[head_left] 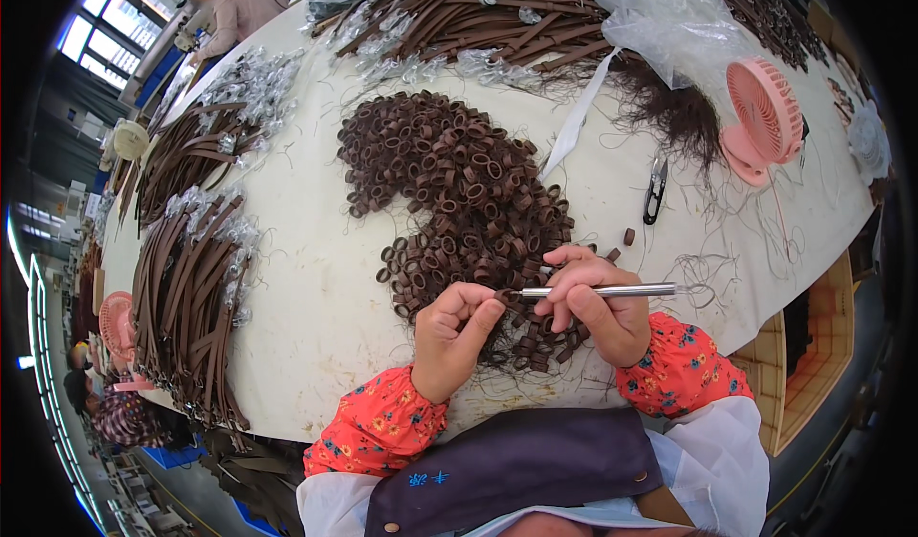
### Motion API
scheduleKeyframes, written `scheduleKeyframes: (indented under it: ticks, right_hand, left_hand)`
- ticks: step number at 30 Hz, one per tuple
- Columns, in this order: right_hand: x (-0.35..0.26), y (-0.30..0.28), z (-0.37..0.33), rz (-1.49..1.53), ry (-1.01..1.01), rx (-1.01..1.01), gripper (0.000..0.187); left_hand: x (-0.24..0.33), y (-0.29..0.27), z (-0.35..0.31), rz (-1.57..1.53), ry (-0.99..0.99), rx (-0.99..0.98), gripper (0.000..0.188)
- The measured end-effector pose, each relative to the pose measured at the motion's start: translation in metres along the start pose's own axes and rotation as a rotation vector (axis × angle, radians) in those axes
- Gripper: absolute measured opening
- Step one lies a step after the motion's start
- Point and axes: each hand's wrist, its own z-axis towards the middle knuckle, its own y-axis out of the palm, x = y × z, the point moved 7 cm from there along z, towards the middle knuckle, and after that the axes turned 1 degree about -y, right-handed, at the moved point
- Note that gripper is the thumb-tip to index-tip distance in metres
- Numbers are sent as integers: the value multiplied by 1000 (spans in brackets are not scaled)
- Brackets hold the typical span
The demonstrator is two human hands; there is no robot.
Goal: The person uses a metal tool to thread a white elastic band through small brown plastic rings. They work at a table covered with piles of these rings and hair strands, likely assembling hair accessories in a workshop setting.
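My left hand pinches a small brown strap loop between thumb and forefinger. In my right hand is a slim silver metal pen-like tool, lying nearly level with its thin tip at the loop. Whether the tip is inside the loop or only touching it, I cannot tell. Just beyond both hands spreads a large heap of similar brown loops, and some lie beneath the fingers. A few stray loops sit to the right of the heap.
Black-handled thread snips lie right of the heap, near a pink fan and loose threads. Bundles of brown straps line the left, with more straps and clear plastic at the back. Another person sits far left.
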Motion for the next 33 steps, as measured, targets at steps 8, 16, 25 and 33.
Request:
scheduleKeyframes:
  ticks: [8, 16, 25, 33]
  right_hand:
    - [-3, 4, 0, -43, 8, -45, 14]
    - [-5, 4, 2, -112, -24, -53, 13]
    - [-5, -10, 2, -53, -4, 84, 14]
    - [-5, -9, 3, -52, -1, 93, 15]
  left_hand:
    - [1, 1, 0, -17, -15, 9, 10]
    - [-1, -1, 0, -2, -9, -2, 10]
    - [19, -7, 4, 455, 90, 87, 14]
    - [42, 11, 5, 1083, 570, 40, 26]
